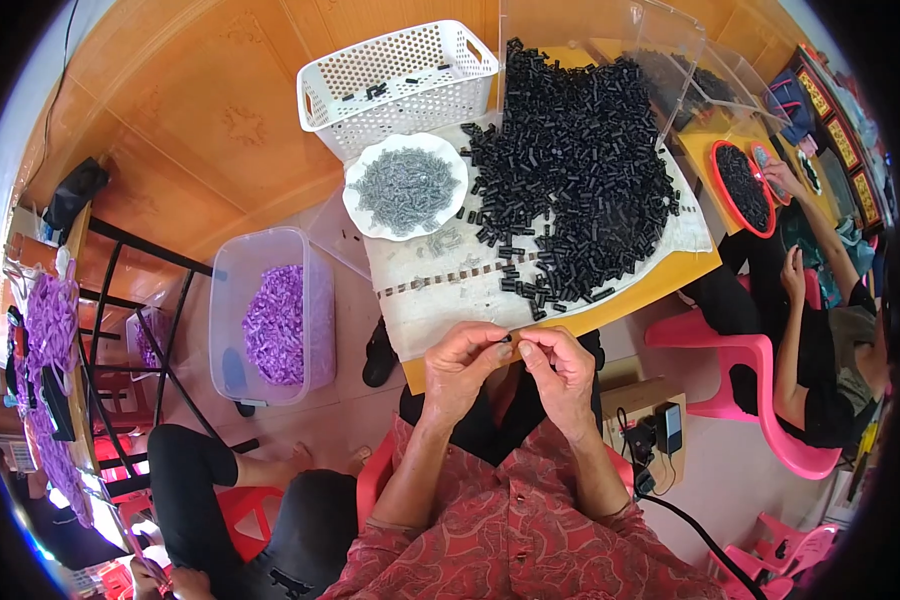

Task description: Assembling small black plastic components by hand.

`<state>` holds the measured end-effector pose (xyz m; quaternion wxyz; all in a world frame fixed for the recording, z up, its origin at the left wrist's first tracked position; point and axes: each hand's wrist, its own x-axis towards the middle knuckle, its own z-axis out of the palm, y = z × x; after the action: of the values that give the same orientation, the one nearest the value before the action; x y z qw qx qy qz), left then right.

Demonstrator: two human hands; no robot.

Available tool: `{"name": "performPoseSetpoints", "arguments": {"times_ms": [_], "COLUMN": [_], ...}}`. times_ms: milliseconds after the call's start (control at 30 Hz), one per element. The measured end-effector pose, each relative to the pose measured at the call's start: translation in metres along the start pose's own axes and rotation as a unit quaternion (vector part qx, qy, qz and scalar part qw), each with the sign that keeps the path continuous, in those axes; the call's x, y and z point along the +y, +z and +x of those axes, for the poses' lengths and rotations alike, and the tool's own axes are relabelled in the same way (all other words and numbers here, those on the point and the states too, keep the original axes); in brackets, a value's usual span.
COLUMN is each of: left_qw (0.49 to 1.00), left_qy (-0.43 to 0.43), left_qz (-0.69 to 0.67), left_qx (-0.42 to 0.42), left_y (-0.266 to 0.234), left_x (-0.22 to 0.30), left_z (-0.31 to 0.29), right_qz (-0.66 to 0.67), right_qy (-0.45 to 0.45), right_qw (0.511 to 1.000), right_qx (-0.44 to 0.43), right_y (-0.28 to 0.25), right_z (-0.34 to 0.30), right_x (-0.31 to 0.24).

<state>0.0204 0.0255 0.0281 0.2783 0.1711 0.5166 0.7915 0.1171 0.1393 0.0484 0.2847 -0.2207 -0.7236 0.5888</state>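
My left hand [462,365] pinches a small black piece [508,338] between thumb and fingertips, just off the table's front edge. Close against it, my right hand [558,375] has its thumb and fingers pressed together; whatever is in them is too small to make out. Beyond the hands, a large heap of short black tube-like pieces [590,170] covers much of the white cloth [410,325]. Left of the heap stands a white scalloped dish [358,205] full of small clear pieces [407,190]. A few more clear pieces lie loose on the cloth below it.
Behind the dish, a white perforated basket [370,125] holds a few black pieces. On the floor at left sits a clear tub [320,340] with purple pieces [273,325]. Another person's hand [782,178] reaches by a red tray [768,222] at right; a pink chair [760,370] stands near.
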Motion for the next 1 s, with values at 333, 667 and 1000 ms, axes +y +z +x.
{"name": "performPoseSetpoints", "arguments": {"times_ms": [333,667,1000], "left_qw": [0.997,0.998,0.994], "left_qy": [0.006,-0.045,0.031], "left_qz": [0.073,-0.037,-0.077], "left_qx": [-0.028,-0.034,0.069], "left_y": [-0.006,-0.021,-0.032], "left_x": [0.009,0.006,0.008], "left_z": [-0.009,-0.011,-0.004], "right_qz": [-0.028,0.07,-0.14], "right_qy": [-0.036,0.107,-0.084], "right_qw": [0.997,0.988,0.986], "right_qx": [-0.057,-0.084,-0.023], "right_y": [0.003,0.014,0.056], "right_z": [-0.002,-0.002,0.038], "right_x": [-0.009,-0.012,0.005]}}
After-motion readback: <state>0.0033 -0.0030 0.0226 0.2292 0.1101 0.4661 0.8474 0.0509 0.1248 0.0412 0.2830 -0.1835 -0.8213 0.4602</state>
